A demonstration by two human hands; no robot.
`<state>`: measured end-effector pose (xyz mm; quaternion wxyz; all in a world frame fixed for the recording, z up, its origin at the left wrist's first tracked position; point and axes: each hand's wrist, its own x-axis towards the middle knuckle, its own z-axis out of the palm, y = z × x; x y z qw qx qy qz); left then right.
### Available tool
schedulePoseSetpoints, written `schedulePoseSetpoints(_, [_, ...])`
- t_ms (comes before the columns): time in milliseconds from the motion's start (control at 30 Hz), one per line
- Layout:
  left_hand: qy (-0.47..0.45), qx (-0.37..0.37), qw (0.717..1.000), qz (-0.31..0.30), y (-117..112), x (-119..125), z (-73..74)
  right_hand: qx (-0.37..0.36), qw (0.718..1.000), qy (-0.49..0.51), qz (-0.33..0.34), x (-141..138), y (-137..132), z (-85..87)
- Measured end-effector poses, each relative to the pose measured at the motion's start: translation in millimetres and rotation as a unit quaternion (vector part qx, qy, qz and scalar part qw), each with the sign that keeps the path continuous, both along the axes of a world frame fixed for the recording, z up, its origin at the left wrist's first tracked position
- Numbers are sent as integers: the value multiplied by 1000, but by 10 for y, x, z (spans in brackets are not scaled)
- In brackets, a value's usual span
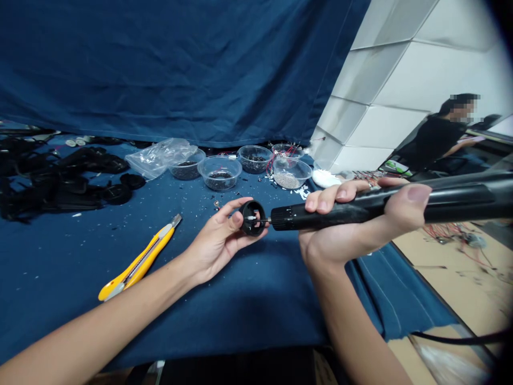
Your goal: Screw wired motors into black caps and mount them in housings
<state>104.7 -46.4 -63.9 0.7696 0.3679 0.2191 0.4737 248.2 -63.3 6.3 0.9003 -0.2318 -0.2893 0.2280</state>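
My left hand (222,232) grips a small round black plastic housing (253,231) by its rim, the hollow side turned right. A small white piece shows inside it. My right hand (356,208) is wrapped around a black electric screwdriver (449,198), held nearly level. Its thin bit points left and reaches into the housing; whether the tip meets a screw I cannot make out. Both hands are raised over the blue cloth. A yellow utility knife (142,262) lies on the cloth just left of my left forearm.
Clear plastic bowls (220,182) of small dark parts stand at the back, beside a clear plastic bag (158,158). Another bowl (290,179) holds small metallic pieces. Black parts (60,179) are heaped at left. Red wires (452,235) lie at right; a person (436,133) is beyond.
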Motion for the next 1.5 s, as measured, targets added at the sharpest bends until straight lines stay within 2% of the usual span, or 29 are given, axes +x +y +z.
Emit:
schedulePoseSetpoints(133, [-7,-10,1000,7,-24,-2,1,0,999,-21,27,-21,-63,30])
schedulePoseSetpoints(367, [3,-23,1000,14,-39,-29,-1,19,998,-67,2,-93,-119,-15])
schedulePoseSetpoints(567, [-10,-40,999,6,-52,-20,19,11,995,-92,23,-73,-166,-13])
schedulePoseSetpoints(733, [-9,-70,997,13,-58,3,39,96,980,-172,26,-37,-135,-111])
schedulePoseSetpoints(900, [-27,-74,997,10,-56,-11,47,108,977,-181,12,-45,-92,-152])
schedulePoseSetpoints(1200, [-30,-61,998,14,-23,-2,42,114,979,-166,23,-38,-157,-88])
schedulePoseSetpoints(1267, [-23,-50,998,25,9,-17,44,116,981,-157,6,-40,-186,-41])
schedulePoseSetpoints(1333, [10,-19,999,32,50,-67,52,103,986,-124,-32,-19,-171,17])
schedulePoseSetpoints(1400, [107,45,993,35,95,-144,62,77,991,-75,-86,52,-77,40])
schedulePoseSetpoints(1433, [185,92,978,37,115,-185,65,57,990,-50,-116,111,3,23])
schedulePoseSetpoints(1467, [270,147,951,38,134,-222,64,25,990,-24,-134,182,102,-20])
schedulePoseSetpoints(1500, [355,206,911,35,149,-253,57,-21,992,-3,-128,264,216,-89])
